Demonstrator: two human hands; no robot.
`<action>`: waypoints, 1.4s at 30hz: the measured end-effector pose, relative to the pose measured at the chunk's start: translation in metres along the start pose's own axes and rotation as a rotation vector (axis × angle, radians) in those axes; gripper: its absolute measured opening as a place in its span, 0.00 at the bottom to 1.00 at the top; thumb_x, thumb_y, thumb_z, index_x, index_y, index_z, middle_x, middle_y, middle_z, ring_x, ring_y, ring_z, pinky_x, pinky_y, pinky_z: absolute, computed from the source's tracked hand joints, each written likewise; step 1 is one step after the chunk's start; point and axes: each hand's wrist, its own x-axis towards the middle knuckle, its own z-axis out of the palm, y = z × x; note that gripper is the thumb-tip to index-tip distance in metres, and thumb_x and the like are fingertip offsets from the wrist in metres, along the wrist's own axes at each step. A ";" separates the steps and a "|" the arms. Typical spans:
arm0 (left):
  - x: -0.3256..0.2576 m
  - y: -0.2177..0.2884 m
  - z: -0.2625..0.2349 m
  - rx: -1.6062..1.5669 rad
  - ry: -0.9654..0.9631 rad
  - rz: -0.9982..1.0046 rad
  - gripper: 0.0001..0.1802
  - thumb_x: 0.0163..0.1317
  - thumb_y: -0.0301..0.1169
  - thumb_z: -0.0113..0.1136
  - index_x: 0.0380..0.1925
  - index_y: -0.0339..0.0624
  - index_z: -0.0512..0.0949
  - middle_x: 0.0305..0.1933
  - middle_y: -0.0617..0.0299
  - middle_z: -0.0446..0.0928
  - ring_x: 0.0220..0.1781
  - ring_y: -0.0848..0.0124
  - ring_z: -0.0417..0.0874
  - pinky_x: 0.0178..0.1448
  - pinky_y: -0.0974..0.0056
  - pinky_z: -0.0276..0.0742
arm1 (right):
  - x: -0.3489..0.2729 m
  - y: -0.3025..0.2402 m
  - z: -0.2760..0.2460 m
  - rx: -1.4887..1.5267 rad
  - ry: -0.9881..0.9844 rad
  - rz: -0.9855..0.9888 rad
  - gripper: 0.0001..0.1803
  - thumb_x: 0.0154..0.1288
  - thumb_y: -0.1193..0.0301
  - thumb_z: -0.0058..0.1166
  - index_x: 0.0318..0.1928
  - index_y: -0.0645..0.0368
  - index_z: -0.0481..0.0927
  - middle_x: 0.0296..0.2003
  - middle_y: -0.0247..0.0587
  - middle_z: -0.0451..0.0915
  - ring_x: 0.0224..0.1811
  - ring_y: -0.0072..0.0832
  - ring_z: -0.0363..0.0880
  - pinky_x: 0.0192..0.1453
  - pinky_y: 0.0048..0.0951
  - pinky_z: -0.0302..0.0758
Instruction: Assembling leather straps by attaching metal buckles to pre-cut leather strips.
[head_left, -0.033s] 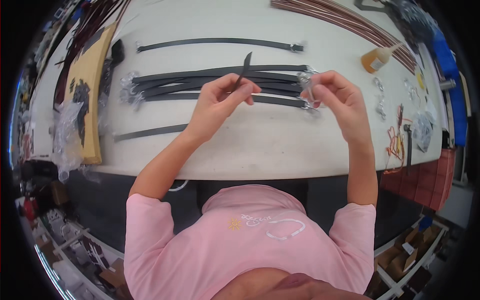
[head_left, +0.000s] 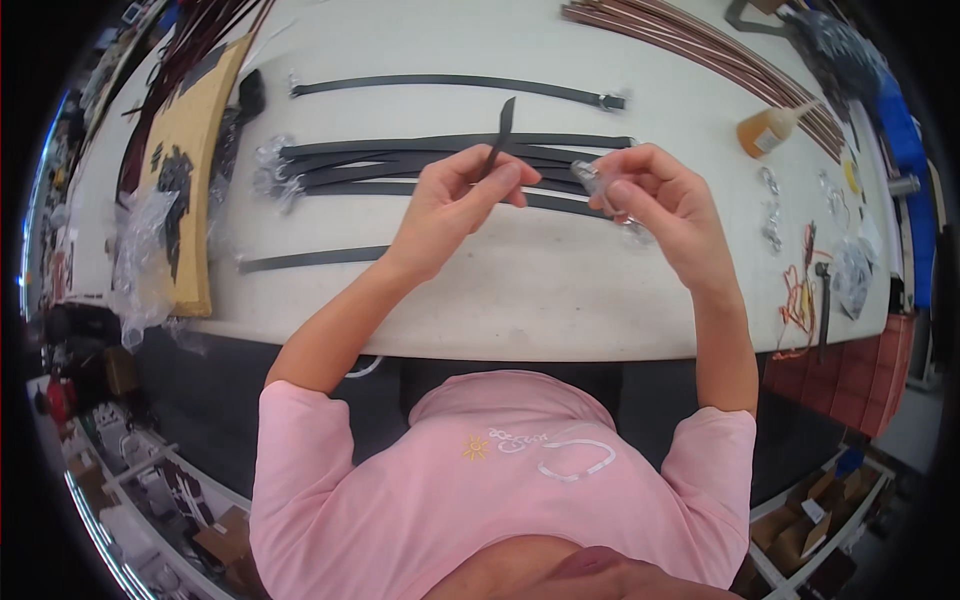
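Between the thumb and fingers of my left hand [head_left: 465,205] is a narrow dark strap [head_left: 507,122], its slanted tip standing up above them. My right hand [head_left: 665,205] pinches a small metal fitting [head_left: 588,178] wrapped in clear plastic. A gap separates the two hands. Beneath and behind them lies a bundle of black straps [head_left: 350,160] with plastic-wrapped metal ends [head_left: 275,172] at the left. Another black strap [head_left: 450,80] lies apart on the far side. A nearer strap [head_left: 310,260] runs behind my left forearm; its right end is hidden.
An amber squeeze bottle [head_left: 765,133] stands at the right, with wrapped fittings [head_left: 770,208] nearer. Orange cords [head_left: 797,300] lie by the right edge. A yellowish board [head_left: 195,190] with black pieces and plastic wrap [head_left: 145,260] is at left. Brown strips [head_left: 700,60] lie far right.
My right hand has brought the wrapped fitting left, closer to the strap tip in my left hand. Both hands keep their hold. The whole view has shifted slightly.
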 end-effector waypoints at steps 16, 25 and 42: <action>-0.002 -0.022 -0.011 0.165 0.025 0.082 0.10 0.71 0.34 0.65 0.36 0.39 0.80 0.34 0.68 0.80 0.34 0.82 0.76 0.41 0.73 0.71 | 0.019 0.050 0.060 -0.825 -0.006 -0.342 0.15 0.62 0.74 0.67 0.49 0.63 0.84 0.40 0.41 0.86 0.41 0.36 0.84 0.48 0.31 0.79; -0.001 -0.009 -0.007 0.394 -0.012 0.232 0.17 0.70 0.27 0.64 0.57 0.40 0.82 0.41 0.67 0.83 0.38 0.80 0.79 0.43 0.74 0.76 | 0.017 0.035 0.010 -0.263 0.050 -0.161 0.12 0.68 0.83 0.58 0.51 0.67 0.85 0.45 0.39 0.88 0.46 0.24 0.85 0.53 0.25 0.81; -0.004 -0.029 0.002 0.625 -0.118 0.628 0.18 0.54 0.22 0.75 0.46 0.39 0.83 0.41 0.62 0.82 0.34 0.75 0.78 0.27 0.72 0.66 | 0.017 0.036 0.015 -0.479 -0.426 -0.135 0.17 0.62 0.80 0.60 0.52 0.62 0.85 0.42 0.45 0.87 0.40 0.35 0.85 0.44 0.29 0.77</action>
